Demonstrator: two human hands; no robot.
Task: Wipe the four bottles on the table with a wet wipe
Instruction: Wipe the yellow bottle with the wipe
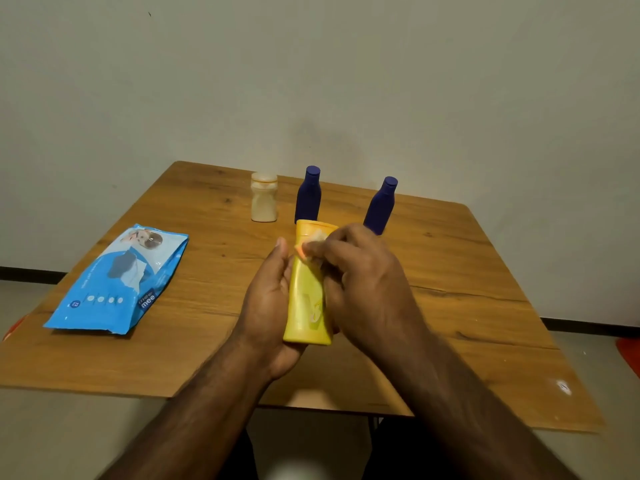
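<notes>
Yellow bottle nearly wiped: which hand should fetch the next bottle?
Probably the left hand: it only cradles the yellow bottle, and the cream bottle stands on its side. The right hand holds the wet wipe.

Dim, warm indoor light, soft shadows, slight blur, wide-angle bending at edges.

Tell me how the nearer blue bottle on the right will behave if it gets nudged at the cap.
The right blue bottle stands tall and slim on the table, so it would probably tip rather than slide. Its rounded body suggests it might roll once down. It looks like plastic, so likely not fragile.
</notes>
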